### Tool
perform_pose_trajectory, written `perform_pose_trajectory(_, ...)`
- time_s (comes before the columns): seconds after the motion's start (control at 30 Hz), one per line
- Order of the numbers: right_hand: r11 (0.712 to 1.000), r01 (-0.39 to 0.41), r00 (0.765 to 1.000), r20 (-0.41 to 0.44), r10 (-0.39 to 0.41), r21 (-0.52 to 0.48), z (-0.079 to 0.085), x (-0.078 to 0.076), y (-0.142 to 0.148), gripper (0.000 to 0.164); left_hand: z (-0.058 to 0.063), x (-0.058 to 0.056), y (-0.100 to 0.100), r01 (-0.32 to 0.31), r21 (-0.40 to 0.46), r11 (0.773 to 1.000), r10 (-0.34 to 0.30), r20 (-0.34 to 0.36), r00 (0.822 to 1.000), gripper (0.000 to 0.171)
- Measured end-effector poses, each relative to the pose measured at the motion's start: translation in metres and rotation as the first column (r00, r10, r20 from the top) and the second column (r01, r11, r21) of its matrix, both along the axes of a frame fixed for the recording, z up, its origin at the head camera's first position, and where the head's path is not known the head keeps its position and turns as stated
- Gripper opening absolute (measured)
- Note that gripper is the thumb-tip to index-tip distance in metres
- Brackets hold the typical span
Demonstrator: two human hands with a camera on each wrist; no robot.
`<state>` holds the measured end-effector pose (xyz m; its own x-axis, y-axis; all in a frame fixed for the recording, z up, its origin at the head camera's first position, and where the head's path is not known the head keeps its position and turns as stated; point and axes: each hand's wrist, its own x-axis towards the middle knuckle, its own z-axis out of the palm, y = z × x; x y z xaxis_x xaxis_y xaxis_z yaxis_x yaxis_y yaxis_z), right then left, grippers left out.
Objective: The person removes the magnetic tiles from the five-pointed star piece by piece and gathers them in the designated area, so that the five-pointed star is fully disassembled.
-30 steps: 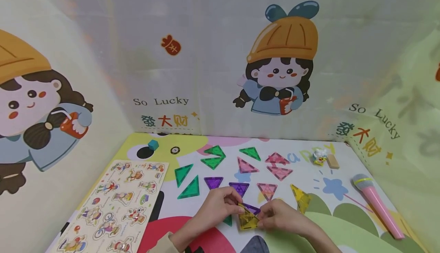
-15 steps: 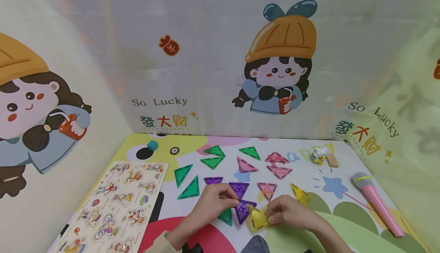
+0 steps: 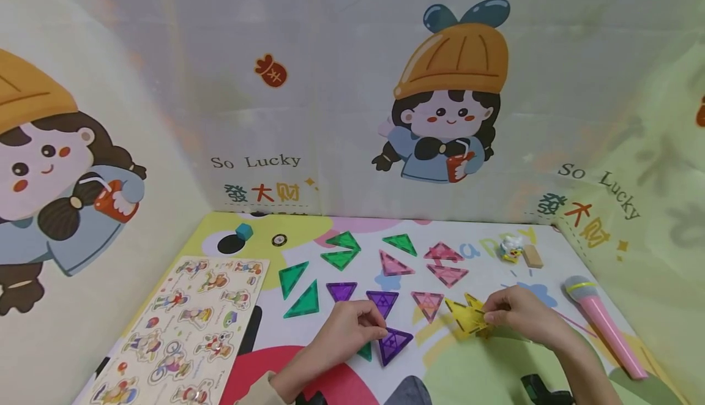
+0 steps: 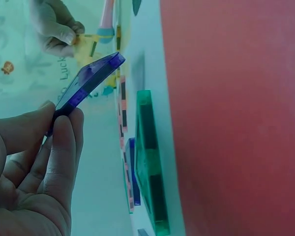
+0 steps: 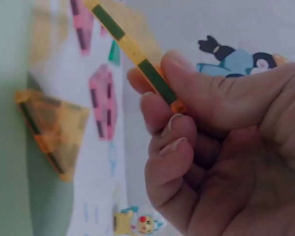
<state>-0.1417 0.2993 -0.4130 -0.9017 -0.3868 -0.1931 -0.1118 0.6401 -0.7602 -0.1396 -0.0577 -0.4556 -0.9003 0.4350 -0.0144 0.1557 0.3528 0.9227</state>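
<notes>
Between thumb and fingertips my left hand point(image 3: 348, 331) pinches a translucent purple triangular magnetic tile point(image 3: 394, 345), lifted off the table in the left wrist view. My right hand point(image 3: 520, 314) pinches a yellow triangular magnetic tile point(image 5: 137, 54) by a corner, also raised. Behind and below it another yellow tile point(image 5: 54, 130) lies on the table, partly covered in the head view. Two purple tiles point(image 3: 341, 291) and a pink tile point(image 3: 427, 304) lie just beyond my hands. A green tile point(image 4: 150, 162) is beneath my left hand, mostly hidden from the head view.
More green tiles point(image 3: 302, 300) and pink tiles point(image 3: 447, 274) are spread farther back. At left lies a wooden picture puzzle board point(image 3: 182, 325). A pink toy microphone point(image 3: 608, 331), a small figurine point(image 3: 511, 249) and a wooden block point(image 3: 532, 257) are at right; a blue cube point(image 3: 244, 232) sits back left.
The yellow tile came apart from the purple one. My right hand carried it right and away, over the other yellow tile. My left hand kept the purple tile, which has turned.
</notes>
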Motion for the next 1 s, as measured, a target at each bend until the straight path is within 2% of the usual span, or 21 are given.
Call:
perform_pose_trajectory(0.23, 0.997, 0.074, 0.997, 0.009, -0.074, 0.031, -0.01, -0.002, -0.009, 0.006, -0.004, 0.001, 0.0, 0.014, 0.016, 1.0, -0.014, -0.011, 1.0, 0.008)
perform_pose_trajectory(0.5, 0.981, 0.169, 0.986, -0.001, -0.17, 0.097, -0.014, 0.003, -0.016, 0.019, -0.006, 0.001, -0.001, 0.041, 0.011, 0.999, -0.041, -0.035, 0.999, 0.007)
perform_pose_trajectory(0.77, 0.995, 0.081, 0.991, 0.102, -0.087, 0.065, -0.024, 0.006, -0.026, 0.019, -0.007, 0.001, 0.001, 0.059, 0.01, 0.998, -0.058, -0.034, 0.998, 0.007)
perform_pose_trajectory(1.0, 0.995, 0.041, 0.994, 0.094, -0.05, 0.086, -0.027, 0.004, -0.028, 0.013, -0.007, 0.002, 0.002, 0.068, -0.003, 0.998, -0.069, -0.029, 0.997, 0.007)
